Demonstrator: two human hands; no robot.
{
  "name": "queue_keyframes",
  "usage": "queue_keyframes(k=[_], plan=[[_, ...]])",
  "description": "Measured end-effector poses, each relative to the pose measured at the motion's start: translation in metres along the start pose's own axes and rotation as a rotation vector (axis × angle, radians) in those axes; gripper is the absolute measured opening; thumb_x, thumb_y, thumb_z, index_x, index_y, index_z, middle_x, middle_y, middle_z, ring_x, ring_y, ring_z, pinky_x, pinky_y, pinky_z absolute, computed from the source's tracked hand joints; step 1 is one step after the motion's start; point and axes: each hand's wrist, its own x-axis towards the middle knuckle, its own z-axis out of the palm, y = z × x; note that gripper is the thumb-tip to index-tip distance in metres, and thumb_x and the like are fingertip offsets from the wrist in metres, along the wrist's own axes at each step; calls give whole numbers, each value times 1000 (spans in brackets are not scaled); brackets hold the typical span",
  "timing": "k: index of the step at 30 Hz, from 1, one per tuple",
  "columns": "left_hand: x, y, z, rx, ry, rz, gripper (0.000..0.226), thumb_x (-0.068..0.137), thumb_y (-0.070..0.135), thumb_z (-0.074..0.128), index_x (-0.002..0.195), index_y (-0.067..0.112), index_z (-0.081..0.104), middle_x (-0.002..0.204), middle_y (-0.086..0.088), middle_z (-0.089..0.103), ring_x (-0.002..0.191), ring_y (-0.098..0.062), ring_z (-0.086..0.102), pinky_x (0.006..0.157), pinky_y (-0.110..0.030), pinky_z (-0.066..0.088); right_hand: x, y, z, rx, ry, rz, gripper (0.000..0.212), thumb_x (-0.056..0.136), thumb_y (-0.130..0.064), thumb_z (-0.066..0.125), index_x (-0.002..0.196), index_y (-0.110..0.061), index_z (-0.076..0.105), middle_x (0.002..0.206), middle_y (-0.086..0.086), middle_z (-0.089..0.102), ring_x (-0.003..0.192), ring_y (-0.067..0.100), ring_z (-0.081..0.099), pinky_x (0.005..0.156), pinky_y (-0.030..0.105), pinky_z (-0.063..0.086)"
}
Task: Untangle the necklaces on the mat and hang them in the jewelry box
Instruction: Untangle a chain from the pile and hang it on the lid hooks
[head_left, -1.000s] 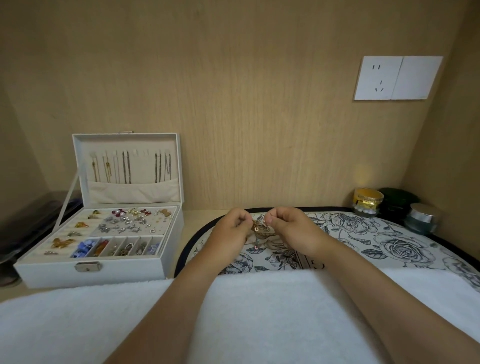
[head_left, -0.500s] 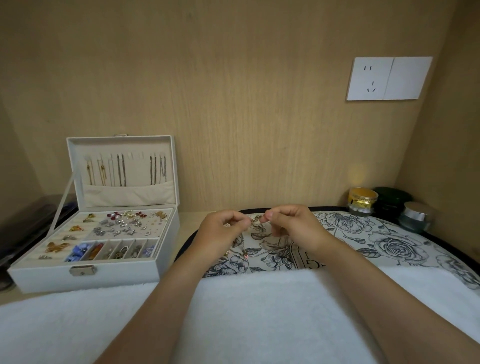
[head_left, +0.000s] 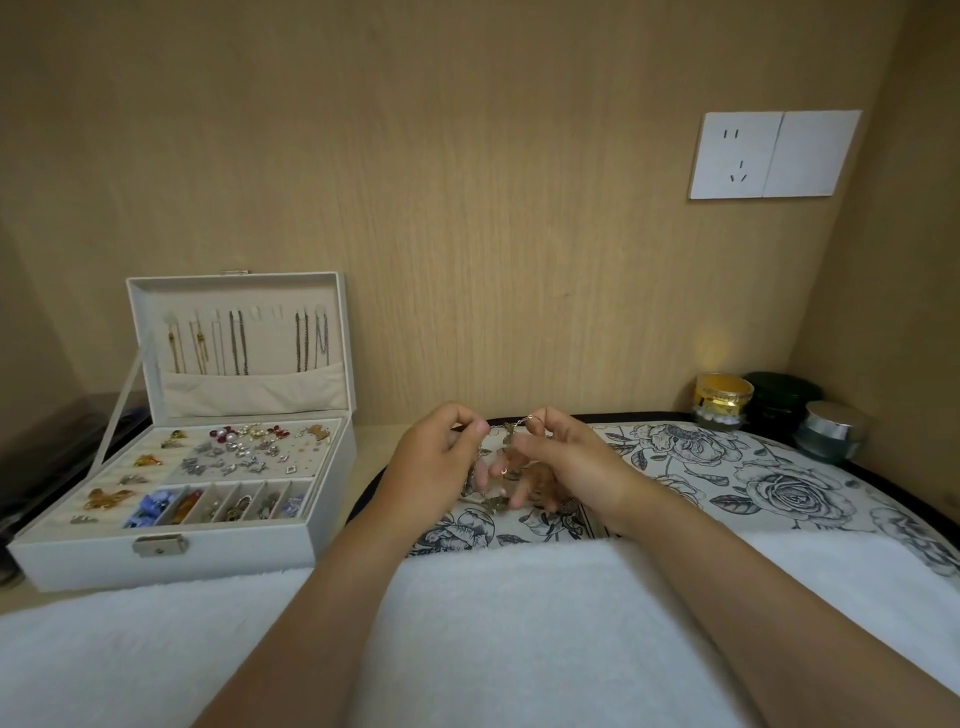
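Necklaces (head_left: 508, 427) are in a tangled bunch between my two hands, raised over the near left part of the flowered mat (head_left: 727, 467).

1. My left hand (head_left: 441, 462) pinches a chain between thumb and forefinger; the other fingers are curled in.
2. My right hand (head_left: 571, 467) pinches the same chain a little further along. Its lower fingers are spread and touch the loose part of the bunch.
3. A short length of chain runs nearly straight between the two pinch points. The rest hangs down between my palms. I cannot tell whether its lowest part touches the mat.

The jewelry box (head_left: 208, 558) stands open to the left of the mat, well apart from my hands, with its lid (head_left: 234, 291) upright. Several hung chains (head_left: 236, 343) run down the inside of the lid into a cloth pocket. The tray below holds small earrings and brooches in compartments.

A white towel (head_left: 493, 634) lies across the near edge of the mat, under my forearms. Three jars (head_left: 722, 402) stand in the far right corner, just beyond the mat. A wall socket (head_left: 737, 156) is mounted above them.
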Motion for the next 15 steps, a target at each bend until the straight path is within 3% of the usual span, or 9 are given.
queue_keyframes(k=[3, 7, 11, 15], plan=[[0, -1, -4, 46, -29, -25, 13, 97, 31, 57, 86, 29, 64, 67, 7, 69, 57, -8, 56, 64, -29, 45, 2, 0, -2, -94, 43, -8, 29, 99, -3, 55, 88, -19, 33, 77, 10, 72, 56, 22, 53, 44, 25, 31], [-1, -4, -21, 436, -62, 25, 10, 89, 46, 64, 92, 38, 70, 93, 23, 66, 91, 6, 58, 80, -26, 45, 4, 2, -7, -200, 187, -24, 25, 99, -7, 55, 87, -16, 36, 64, 5, 63, 56, 19, 53, 45, 19, 40], [-1, -3, -35, 593, -89, -12, 18, 88, 52, 63, 92, 39, 74, 79, 18, 67, 79, 0, 60, 74, -25, 48, 7, 8, -14, -234, 261, -23, 24, 99, -10, 55, 85, -17, 37, 63, 5, 60, 55, 19, 54, 52, 33, 41], [-1, -2, -43, 761, -24, -10, 24, 90, 56, 58, 78, 38, 67, 61, 16, 55, 65, -2, 53, 58, -23, 34, 9, 10, -15, -252, 314, -43, 28, 99, -10, 54, 80, -17, 36, 71, 9, 66, 44, 18, 50, 49, 31, 42]])
